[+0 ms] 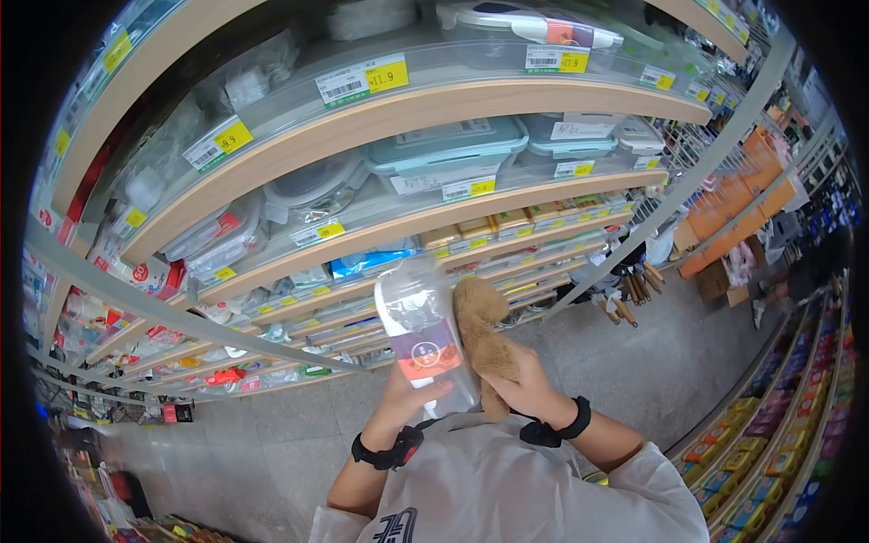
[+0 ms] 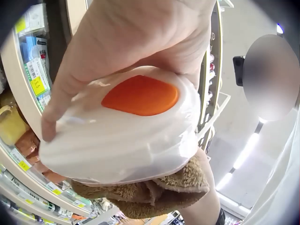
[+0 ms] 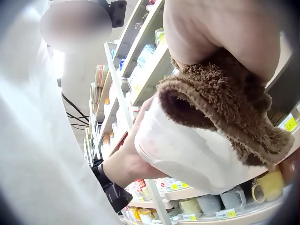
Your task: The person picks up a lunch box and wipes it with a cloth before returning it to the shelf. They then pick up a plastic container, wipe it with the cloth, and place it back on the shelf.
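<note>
My left hand (image 1: 405, 396) grips a clear plastic food container (image 1: 460, 376) by its lower part, its thumb across the front. The container stands upright before my chest and has a white edge and a purple-and-orange label (image 1: 425, 355). An orange oval (image 2: 140, 96) shows on its white end in the left wrist view. Bunched in my right hand (image 1: 528, 387) is a brown fluffy cloth (image 1: 482, 312), held along the container's right side. In the right wrist view the cloth (image 3: 220, 89) overlaps the white container (image 3: 187, 150), and the fingertips of that hand are hidden.
Shelves of lidded food boxes (image 1: 444, 149) with yellow price tags rise in front of me. A pale metal rail (image 1: 181, 294) crosses at the left. Mugs (image 3: 233, 198) line a lower shelf. Another stocked rack (image 1: 769, 452) stands right, beyond the grey floor (image 1: 272, 452).
</note>
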### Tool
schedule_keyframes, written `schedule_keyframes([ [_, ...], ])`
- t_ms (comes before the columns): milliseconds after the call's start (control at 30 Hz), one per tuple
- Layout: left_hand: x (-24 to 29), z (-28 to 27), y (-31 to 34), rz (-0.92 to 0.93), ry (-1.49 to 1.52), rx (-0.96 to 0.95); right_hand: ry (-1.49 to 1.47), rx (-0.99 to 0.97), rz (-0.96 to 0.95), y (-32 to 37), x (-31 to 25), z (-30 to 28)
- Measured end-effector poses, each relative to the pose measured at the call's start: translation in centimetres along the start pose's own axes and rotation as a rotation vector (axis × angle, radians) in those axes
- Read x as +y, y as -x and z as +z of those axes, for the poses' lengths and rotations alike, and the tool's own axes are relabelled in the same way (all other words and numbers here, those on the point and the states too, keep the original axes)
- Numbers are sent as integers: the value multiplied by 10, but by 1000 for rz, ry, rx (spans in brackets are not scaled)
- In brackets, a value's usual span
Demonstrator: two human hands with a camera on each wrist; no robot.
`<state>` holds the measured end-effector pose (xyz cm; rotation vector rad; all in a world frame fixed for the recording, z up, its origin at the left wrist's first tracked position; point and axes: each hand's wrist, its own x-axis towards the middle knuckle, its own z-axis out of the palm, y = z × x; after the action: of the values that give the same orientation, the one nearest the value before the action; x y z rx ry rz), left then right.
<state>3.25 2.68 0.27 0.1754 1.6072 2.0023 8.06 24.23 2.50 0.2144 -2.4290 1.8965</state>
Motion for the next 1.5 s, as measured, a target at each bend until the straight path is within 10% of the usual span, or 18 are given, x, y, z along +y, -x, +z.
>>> schedule_keyframes([
  [133, -4, -12, 20, 16, 409, -43, 132, 102, -205, -6, 7, -4],
  [267, -11, -7, 20, 321, 549, -93, -489, -9, 251, -2, 22, -11],
  [467, 6, -19, -1, 304, 106, 111, -809, 46, 347, -2, 13, -10],
  [1167, 13, 10, 10, 629, -640, 270, -293, 404, 2, -11, -2, -29],
  [1233, 15, 10, 11, 642, -727, 320, 315, 440, -364, -20, -29, -36],
  [1500, 14, 8, -1, 958, -1152, 484, 589, 246, -420, -7, -54, -31],
])
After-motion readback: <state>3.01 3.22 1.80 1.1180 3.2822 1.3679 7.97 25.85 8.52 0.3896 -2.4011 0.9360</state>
